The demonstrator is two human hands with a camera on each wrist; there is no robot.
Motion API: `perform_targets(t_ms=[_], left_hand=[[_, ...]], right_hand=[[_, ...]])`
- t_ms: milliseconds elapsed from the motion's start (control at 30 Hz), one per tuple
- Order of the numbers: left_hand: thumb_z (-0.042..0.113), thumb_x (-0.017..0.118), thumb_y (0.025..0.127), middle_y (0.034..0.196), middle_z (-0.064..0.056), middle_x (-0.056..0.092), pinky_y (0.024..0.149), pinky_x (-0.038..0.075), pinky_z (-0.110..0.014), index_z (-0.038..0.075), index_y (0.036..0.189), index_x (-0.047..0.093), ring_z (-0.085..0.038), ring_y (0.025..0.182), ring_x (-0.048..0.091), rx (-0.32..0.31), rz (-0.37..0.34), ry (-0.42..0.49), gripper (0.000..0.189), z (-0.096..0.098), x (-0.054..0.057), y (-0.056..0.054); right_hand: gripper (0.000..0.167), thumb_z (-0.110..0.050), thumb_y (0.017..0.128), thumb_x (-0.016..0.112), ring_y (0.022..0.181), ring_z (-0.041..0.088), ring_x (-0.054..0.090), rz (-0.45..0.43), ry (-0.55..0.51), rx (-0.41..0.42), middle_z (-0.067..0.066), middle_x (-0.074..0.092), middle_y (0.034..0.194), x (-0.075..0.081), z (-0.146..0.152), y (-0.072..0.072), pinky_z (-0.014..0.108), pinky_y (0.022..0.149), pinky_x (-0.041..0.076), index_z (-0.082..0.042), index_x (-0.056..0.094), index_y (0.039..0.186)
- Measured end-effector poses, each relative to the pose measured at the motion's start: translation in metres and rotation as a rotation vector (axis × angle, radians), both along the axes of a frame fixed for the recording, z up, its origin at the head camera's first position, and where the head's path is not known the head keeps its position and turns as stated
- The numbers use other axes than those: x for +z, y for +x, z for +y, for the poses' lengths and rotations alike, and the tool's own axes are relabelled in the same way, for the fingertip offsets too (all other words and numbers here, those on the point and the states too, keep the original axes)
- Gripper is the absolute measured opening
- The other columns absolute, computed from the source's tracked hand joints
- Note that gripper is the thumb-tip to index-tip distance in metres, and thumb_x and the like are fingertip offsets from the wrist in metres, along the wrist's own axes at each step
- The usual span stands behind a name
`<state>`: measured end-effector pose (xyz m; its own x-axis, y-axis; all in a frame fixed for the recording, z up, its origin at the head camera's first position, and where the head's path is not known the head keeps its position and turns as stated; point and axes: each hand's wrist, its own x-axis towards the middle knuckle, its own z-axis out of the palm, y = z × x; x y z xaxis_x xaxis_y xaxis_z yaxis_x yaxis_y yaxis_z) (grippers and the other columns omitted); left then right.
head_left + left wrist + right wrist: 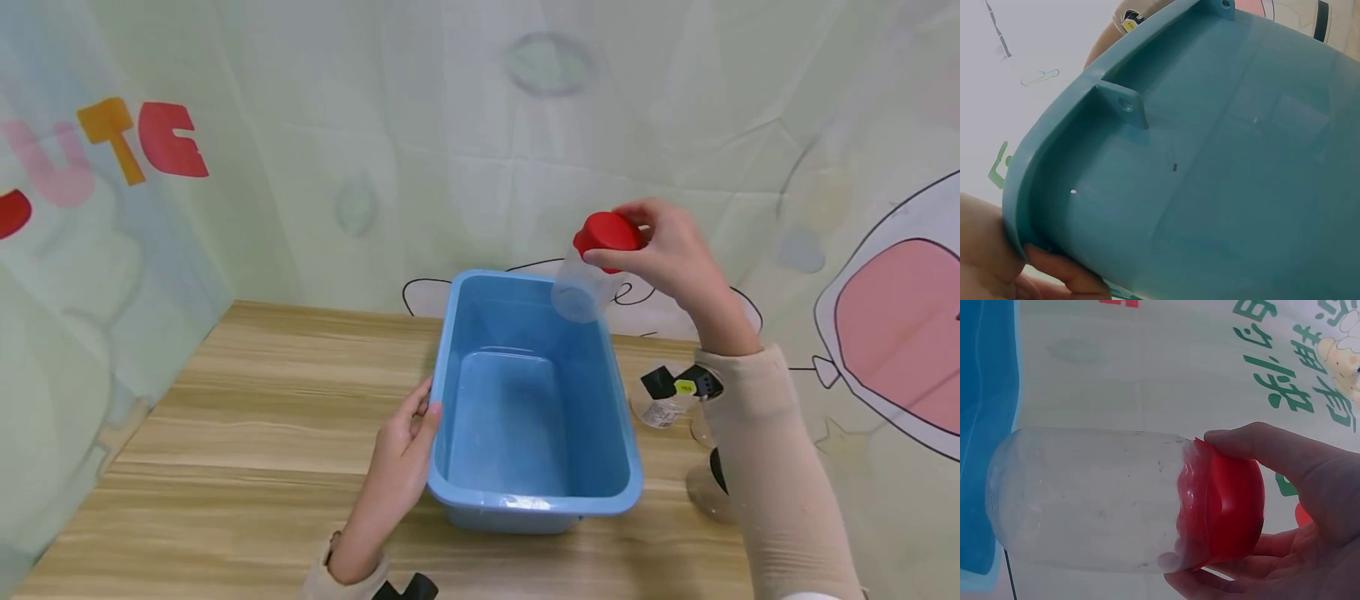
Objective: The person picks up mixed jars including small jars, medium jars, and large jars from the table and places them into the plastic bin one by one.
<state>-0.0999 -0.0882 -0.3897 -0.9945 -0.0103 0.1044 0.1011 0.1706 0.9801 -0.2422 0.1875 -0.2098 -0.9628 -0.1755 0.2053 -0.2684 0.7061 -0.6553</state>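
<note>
A clear jar (1091, 500) with a red lid (611, 233) is in my right hand (675, 254), whose thumb and fingers grip it by the lid. In the head view the jar is tilted, its bottom over the far right corner of a blue plastic basin (442, 350). My left hand (408, 450) grips the basin's left rim, with the thumb on top and the fingers curled beneath, as the left wrist view shows. The inside of the basin shows only its bare blue floor.
Right of the basin stand a clear jar with a label (663, 410) and another clear container with a black top (708, 492), partly behind my right sleeve. The wood-grain table (300, 400) ends at a printed cloth backdrop (337, 167).
</note>
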Motion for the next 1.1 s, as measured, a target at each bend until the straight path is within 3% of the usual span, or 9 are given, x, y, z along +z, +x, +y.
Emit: perform_targets(t_ms=[1100], left_hand=[[0.021,0.042,0.109,0.118,-0.021,0.059,0.073,0.059,-0.038,-0.004,0.152,0.034,-0.030,0.096,0.068,0.010,0.012,0.003,0.050,0.001,-0.001,0.001]], right_hand=[[0.071,-0.025,0.080,0.083,0.116,0.033,0.050,-0.015,0.002,0.053,0.015,0.053,0.132,-0.020,-0.036,-0.023,0.047,0.085,0.054,-0.002,0.050,0.138]])
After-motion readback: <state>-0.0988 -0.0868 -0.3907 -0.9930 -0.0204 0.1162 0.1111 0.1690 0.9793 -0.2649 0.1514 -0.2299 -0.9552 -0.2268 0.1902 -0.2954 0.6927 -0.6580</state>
